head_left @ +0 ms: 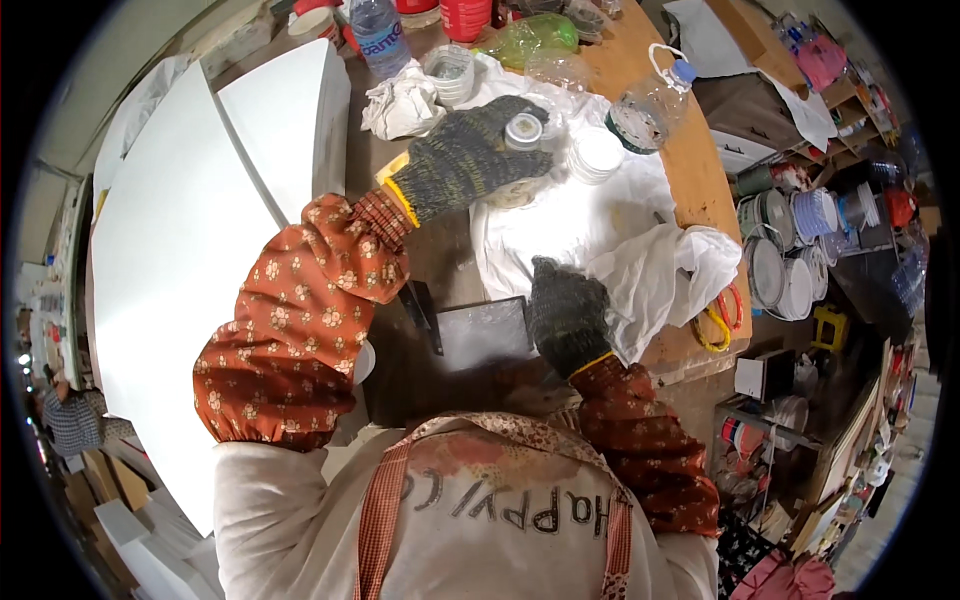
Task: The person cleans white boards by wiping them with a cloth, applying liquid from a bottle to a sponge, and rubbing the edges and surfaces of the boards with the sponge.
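My left hand (475,155), in a dark knit glove with a yellow cuff, reaches over the white cloth (530,245). Its thumb and fingers close round a small round container with a pale lid (523,131). Closer to my body, my gloved right hand (570,315) is curled, its back upward and most fingers hidden. It overlaps the right edge of a greyish rectangular panel with a dark rim (485,333); whether it grips this is unclear. A stack of white round lids (596,155) stands right of my left hand. A clear plastic tub (449,75) is beyond it.
Large white panels (170,230) fill the left side. At the back are a water bottle (380,40), a crumpled rag (403,101) and a green bottle (530,40). A clear jug with a rope handle (645,110) stands right, near the wooden table edge (700,180). Buckets (780,275) crowd the right.
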### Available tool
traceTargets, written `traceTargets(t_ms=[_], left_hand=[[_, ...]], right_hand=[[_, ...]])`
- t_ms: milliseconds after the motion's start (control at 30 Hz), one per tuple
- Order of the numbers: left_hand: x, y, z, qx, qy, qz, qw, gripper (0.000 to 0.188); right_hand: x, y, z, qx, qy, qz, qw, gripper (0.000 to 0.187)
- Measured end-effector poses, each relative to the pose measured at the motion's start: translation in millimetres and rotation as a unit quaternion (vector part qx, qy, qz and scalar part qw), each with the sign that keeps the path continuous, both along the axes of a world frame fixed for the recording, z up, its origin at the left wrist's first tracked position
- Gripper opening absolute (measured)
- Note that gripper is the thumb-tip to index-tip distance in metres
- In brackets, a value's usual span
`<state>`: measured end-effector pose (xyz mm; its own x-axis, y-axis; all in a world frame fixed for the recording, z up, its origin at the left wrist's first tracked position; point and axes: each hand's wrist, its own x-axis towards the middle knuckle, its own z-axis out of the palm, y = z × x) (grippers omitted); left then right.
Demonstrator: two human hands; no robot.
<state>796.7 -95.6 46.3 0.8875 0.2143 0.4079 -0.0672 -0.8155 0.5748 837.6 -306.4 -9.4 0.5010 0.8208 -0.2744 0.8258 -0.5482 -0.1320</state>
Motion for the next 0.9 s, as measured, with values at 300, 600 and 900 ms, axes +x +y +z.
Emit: traceTargets(t_ms=[300, 600, 900], left_hand=[[-11.2, 1.8, 10.9, -0.160, 0.041, 0.002, 0.986, 0.047], [0.4, -9.4, 13.1, -0.174, 0.079, -0.027, 0.981, 0.045], [-24.9, 1.5, 52.6, -0.204, 0.085, 0.031, 0.975, 0.042]], right_hand=[[14.3, -30.6, -18.1, 0.283, 0.097, 0.075, 0.951, 0.025], [11.0, -38.6, -20.3, 0.585, 0.220, 0.113, 0.772, 0.030], [113.0, -35.3, 29.3, 0.512, 0.292, -0.027, 0.807, 0.029]])
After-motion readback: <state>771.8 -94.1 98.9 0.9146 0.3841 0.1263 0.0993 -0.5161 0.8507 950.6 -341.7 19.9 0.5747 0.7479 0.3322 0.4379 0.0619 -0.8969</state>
